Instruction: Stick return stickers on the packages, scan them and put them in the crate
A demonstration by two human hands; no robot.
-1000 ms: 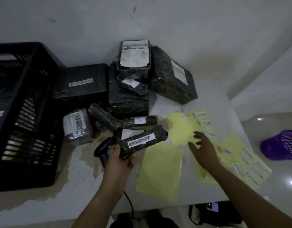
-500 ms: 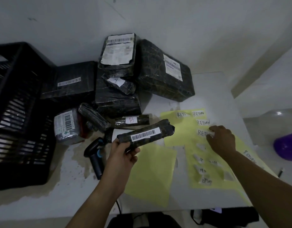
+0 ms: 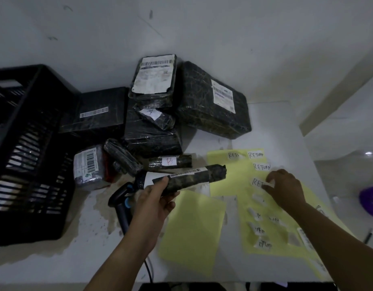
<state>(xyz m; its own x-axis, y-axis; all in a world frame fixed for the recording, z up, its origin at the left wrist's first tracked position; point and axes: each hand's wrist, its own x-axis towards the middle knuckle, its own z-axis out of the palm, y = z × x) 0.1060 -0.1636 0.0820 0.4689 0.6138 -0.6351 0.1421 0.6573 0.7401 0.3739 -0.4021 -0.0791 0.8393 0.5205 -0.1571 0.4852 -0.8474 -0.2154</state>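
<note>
My left hand [image 3: 155,203] grips a long black wrapped package [image 3: 194,177] with a white barcode label, held above the table. My right hand [image 3: 286,189] pinches the edge of a white RETURN sticker [image 3: 260,182] on a yellow backing sheet [image 3: 233,171]. More RETURN stickers [image 3: 256,154] lie on that sheet. A black barcode scanner [image 3: 122,203] with a blue band lies on the table under my left hand. The black slatted crate [image 3: 28,156] stands at the left.
Several black wrapped packages [image 3: 212,101] are piled against the wall, and a small clear one with a barcode [image 3: 87,165] sits beside the crate. A blank yellow sheet [image 3: 191,229] lies near the front edge. A purple basket [image 3: 370,200] is on the floor at right.
My right hand moved from hovering over the sheets to the sticker sheet and took hold of a RETURN sticker's edge. My left hand lifted the long package off the scanner and turned it slightly.
</note>
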